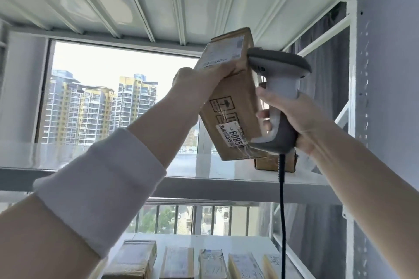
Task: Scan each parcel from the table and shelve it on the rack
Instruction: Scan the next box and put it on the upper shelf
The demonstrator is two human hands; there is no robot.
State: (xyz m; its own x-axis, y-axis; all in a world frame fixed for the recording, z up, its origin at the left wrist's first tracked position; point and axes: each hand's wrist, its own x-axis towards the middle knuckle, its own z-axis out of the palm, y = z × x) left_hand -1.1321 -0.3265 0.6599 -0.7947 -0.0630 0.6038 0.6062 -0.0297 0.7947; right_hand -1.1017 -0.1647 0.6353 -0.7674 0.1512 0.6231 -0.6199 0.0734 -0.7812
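My left hand [199, 77] grips a brown cardboard parcel [231, 106] by its upper end and holds it tilted in the air in front of the white rack [238, 180]. White labels sit on its top and lower side. My right hand [288, 118] is closed around the handle of a grey and white barcode scanner [280, 68]. The scanner's head touches the parcel's right edge near the top. Its black cable [282, 210] hangs straight down.
Another brown parcel [275, 162] rests on the middle shelf behind the scanner. Several parcels [179, 263] lie in a row on the shelf below. The upper shelf's underside [158, 2] spans overhead. A window with buildings lies behind the rack, a wall to the right.
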